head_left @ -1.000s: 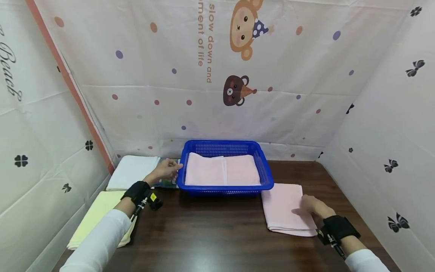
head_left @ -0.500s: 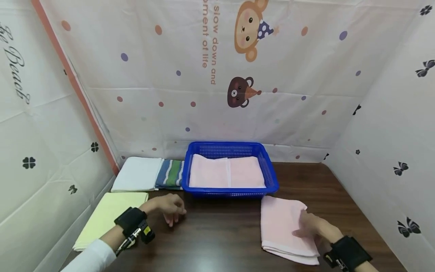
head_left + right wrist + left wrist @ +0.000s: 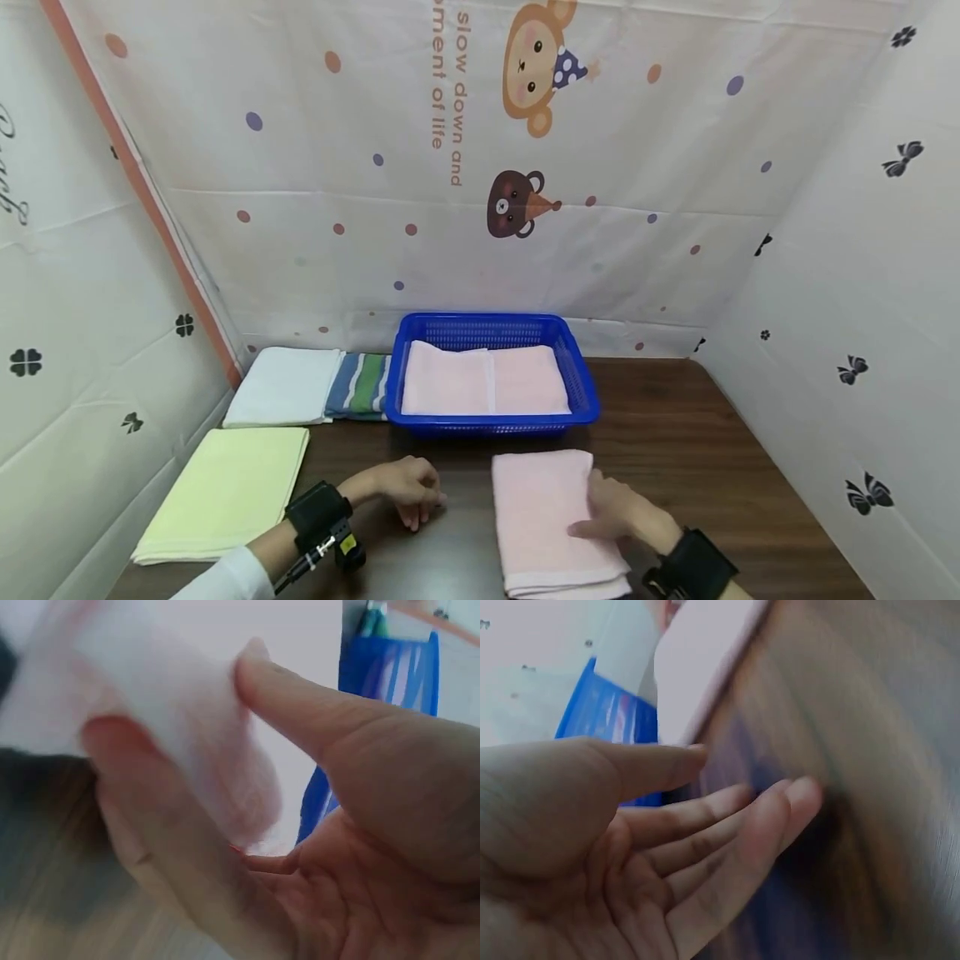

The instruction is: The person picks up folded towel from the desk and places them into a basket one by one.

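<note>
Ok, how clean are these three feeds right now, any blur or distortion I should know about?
Head view: sharp and evenly lit, but wide-angle bending curves the walls; a soft sheen lies on the table. Left wrist view: the left hand is fairly clear, the table and blue basket behind it smeared by motion. Right wrist view: the right hand pinching the pink towel is soft, its background blurred.

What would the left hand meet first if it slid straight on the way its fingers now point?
Probably the folded pink towel, whose near edge lies just beyond the left hand; only bare table shows between.
</note>
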`<action>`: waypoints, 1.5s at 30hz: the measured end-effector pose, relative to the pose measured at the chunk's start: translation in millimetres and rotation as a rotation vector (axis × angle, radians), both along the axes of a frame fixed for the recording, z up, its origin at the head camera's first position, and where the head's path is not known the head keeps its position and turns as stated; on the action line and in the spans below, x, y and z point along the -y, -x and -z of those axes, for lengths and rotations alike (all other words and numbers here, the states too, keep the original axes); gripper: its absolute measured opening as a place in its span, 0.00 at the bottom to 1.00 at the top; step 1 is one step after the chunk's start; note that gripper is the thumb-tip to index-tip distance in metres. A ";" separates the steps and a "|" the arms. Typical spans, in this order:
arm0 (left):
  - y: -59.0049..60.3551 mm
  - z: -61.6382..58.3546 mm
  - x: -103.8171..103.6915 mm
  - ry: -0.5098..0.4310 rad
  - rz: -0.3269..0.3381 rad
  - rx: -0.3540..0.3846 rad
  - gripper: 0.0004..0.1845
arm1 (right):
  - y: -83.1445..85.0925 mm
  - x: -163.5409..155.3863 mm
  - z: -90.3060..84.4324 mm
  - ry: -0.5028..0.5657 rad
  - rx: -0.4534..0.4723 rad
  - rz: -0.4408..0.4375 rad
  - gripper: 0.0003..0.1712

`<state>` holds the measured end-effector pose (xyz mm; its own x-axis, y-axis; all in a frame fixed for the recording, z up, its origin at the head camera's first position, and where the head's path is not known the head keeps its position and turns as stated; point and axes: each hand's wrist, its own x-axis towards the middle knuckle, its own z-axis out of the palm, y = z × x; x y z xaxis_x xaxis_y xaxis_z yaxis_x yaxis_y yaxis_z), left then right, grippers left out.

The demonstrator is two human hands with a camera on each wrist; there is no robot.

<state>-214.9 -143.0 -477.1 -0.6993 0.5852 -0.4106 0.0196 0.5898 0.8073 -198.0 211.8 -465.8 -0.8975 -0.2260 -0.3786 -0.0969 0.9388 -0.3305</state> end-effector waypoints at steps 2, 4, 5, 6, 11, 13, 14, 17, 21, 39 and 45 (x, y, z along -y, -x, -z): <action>-4.2 -1.2 -5.9 -0.015 -0.038 -0.002 0.11 | 3.8 19.7 2.6 0.039 -0.022 -0.006 0.54; -9.2 -2.2 -12.8 -0.011 -0.075 -0.023 0.12 | 6.9 38.2 4.9 0.080 -0.044 -0.017 0.54; -11.7 -2.6 -16.0 -0.003 -0.100 -0.032 0.12 | 8.6 47.0 6.3 0.098 -0.056 -0.019 0.54; -14.3 -3.3 -19.0 0.008 -0.126 -0.047 0.11 | 9.9 55.1 7.7 0.110 -0.058 -0.014 0.54; -22.6 -0.4 -24.6 0.029 -0.291 -0.049 0.12 | 11.5 74.5 16.5 0.169 -0.069 -0.014 0.54; -24.5 3.1 -24.2 -0.010 -0.373 0.001 0.17 | 11.9 72.5 20.8 0.235 -0.039 0.005 0.53; -25.6 4.6 -23.7 -0.030 -0.413 0.031 0.18 | 12.4 70.0 22.8 0.277 -0.021 0.009 0.51; -28.0 10.1 -22.0 -0.073 -0.494 0.099 0.18 | 14.8 59.4 27.7 0.440 0.042 0.012 0.41; -28.7 14.4 -19.1 -0.085 -0.516 0.126 0.14 | 19.1 46.8 29.4 0.585 0.108 0.045 0.26; -26.8 19.6 -12.4 -0.214 -0.457 0.228 0.30 | 14.5 71.9 28.8 0.261 -0.220 -0.025 0.19; -25.3 21.1 -9.8 -0.374 -0.467 0.347 0.37 | 13.2 65.9 29.4 0.390 -0.121 -0.030 0.24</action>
<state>-189.6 -133.2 -498.2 -0.7773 0.4003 -0.4854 -0.4651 0.1539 0.8718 -211.3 145.9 -495.2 -0.9214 -0.3580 -0.1513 -0.1822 0.7417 -0.6455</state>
